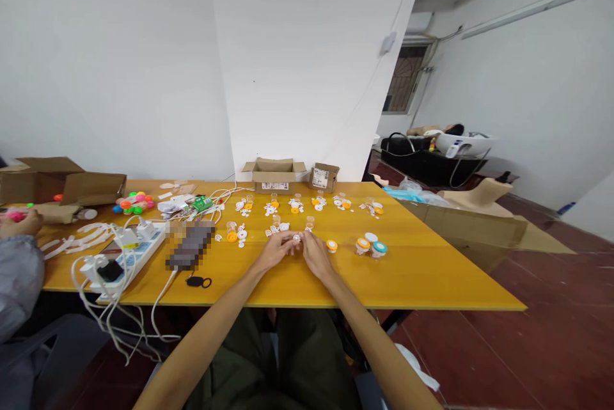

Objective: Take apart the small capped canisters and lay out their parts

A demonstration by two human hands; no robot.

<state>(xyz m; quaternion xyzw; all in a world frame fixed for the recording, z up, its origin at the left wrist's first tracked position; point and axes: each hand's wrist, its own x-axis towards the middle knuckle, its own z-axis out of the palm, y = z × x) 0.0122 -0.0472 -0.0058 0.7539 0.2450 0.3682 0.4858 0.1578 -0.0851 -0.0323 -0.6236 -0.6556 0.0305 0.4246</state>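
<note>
My left hand (277,249) and my right hand (314,251) meet over the middle of the yellow table (432,275), fingers pinched together on a small white part (296,238) held between them. Just right of my right hand lies an orange-capped piece (331,245). Farther right stand two small capped pots, one orange (362,245) and one teal (378,248). Several small white and orange parts (292,205) are spread in groups behind my hands.
A white power strip (129,253) with cables and a blurred dark device (190,247) lie at the left. Two open cardboard boxes (274,174) stand at the back edge. Another person's sleeve and hand (19,224) reach in at far left, near coloured balls (134,202).
</note>
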